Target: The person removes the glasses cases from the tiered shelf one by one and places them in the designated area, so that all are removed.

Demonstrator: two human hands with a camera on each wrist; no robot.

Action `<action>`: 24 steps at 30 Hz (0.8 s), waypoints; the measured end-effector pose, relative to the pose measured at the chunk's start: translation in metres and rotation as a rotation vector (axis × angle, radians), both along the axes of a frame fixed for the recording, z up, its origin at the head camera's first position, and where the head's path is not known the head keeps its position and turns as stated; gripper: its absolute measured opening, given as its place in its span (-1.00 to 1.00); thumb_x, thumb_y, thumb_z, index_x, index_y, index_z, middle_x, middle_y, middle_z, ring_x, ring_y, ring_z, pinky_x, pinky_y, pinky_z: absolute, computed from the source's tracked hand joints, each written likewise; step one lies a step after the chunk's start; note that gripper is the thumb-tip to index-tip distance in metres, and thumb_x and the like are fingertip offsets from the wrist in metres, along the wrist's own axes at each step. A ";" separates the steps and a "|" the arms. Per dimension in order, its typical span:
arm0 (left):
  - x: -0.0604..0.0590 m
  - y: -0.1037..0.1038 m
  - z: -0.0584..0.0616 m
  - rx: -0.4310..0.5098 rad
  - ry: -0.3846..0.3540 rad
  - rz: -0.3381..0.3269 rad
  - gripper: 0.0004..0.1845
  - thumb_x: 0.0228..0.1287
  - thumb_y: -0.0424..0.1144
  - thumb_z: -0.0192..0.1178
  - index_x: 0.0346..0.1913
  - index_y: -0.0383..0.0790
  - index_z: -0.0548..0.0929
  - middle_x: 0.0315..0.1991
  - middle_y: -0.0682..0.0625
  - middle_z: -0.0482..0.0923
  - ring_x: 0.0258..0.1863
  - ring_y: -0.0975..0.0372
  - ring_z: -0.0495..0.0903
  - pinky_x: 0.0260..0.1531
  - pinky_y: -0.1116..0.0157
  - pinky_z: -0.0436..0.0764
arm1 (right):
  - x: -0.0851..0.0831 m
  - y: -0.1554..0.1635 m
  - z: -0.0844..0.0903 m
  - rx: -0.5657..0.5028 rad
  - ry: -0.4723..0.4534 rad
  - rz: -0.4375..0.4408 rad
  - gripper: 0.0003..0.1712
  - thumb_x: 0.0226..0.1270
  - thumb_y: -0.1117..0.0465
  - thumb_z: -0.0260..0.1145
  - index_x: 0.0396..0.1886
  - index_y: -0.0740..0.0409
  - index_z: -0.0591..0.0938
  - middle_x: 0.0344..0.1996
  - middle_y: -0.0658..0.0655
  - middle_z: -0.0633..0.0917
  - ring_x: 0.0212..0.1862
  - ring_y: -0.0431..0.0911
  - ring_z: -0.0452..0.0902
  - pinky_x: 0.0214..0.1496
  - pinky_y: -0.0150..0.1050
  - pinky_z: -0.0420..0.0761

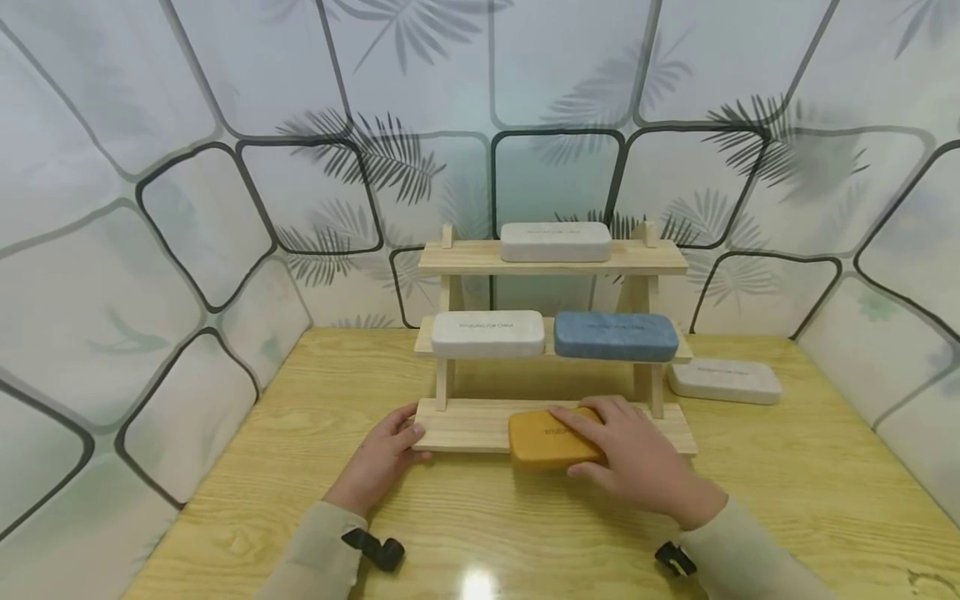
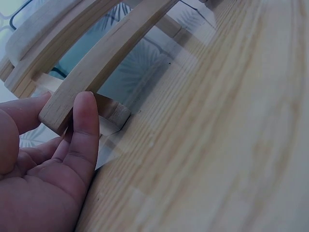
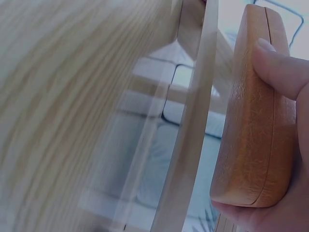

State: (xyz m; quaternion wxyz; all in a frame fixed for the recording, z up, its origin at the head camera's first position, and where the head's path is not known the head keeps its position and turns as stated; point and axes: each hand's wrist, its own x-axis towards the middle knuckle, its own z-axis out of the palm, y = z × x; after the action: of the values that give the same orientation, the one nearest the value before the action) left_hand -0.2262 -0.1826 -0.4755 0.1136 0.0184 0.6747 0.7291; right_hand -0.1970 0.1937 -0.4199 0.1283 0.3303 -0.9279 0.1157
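Observation:
My right hand (image 1: 637,458) grips an orange glasses case (image 1: 551,437) by its right part, thumb along the near side. The case overlaps the front of the bottom board in the head view. Its lid seam shows in the right wrist view, where the orange case (image 3: 253,121) stands out against the pale wood. At the left end of that board, my left hand (image 1: 382,458) pinches the three-tier wooden display rack (image 1: 465,425). In the left wrist view, thumb and fingers of the left hand (image 2: 58,164) close on the board's end.
On the middle tier sit a white glasses case (image 1: 487,335) and a blue one (image 1: 615,337). A grey-white case (image 1: 555,242) lies on the top tier. Another pale case (image 1: 726,382) rests on the wood-grain table (image 1: 255,500), right of the rack. Patterned walls enclose the table.

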 end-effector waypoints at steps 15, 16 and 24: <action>-0.001 -0.001 -0.001 -0.011 0.002 -0.011 -0.34 0.59 -0.26 0.05 0.56 -0.39 0.06 0.31 -0.35 0.34 0.11 0.03 0.54 0.00 0.17 0.67 | -0.008 0.051 -0.001 -0.028 0.009 -0.058 -0.03 0.15 -0.10 0.58 0.54 -0.27 0.35 0.08 0.13 0.53 0.06 0.07 0.48 0.05 0.14 0.56; -0.001 -0.001 -0.001 -0.008 0.003 -0.014 -0.34 0.59 -0.26 0.05 0.56 -0.39 0.06 0.31 -0.35 0.34 0.11 0.04 0.54 0.00 0.17 0.67 | -0.008 0.055 -0.001 -0.028 0.013 -0.063 -0.03 0.14 -0.09 0.58 0.54 -0.26 0.36 0.08 0.13 0.53 0.06 0.07 0.48 0.04 0.14 0.57; -0.004 -0.002 -0.004 0.014 0.004 -0.040 -0.38 0.61 -0.27 0.02 0.56 -0.33 0.08 0.32 -0.34 0.34 0.13 0.03 0.53 -0.02 0.19 0.66 | -0.006 0.086 0.003 -0.022 -0.011 -0.118 -0.08 0.17 -0.11 0.56 0.52 -0.21 0.40 0.16 0.18 0.52 0.11 0.15 0.49 0.08 0.22 0.55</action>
State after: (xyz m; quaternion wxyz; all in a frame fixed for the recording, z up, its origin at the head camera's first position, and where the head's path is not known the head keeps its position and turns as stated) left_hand -0.2303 -0.1847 -0.4791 0.1266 0.0344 0.6692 0.7315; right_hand -0.2034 0.2801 -0.4170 0.1335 0.2728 -0.9452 0.1200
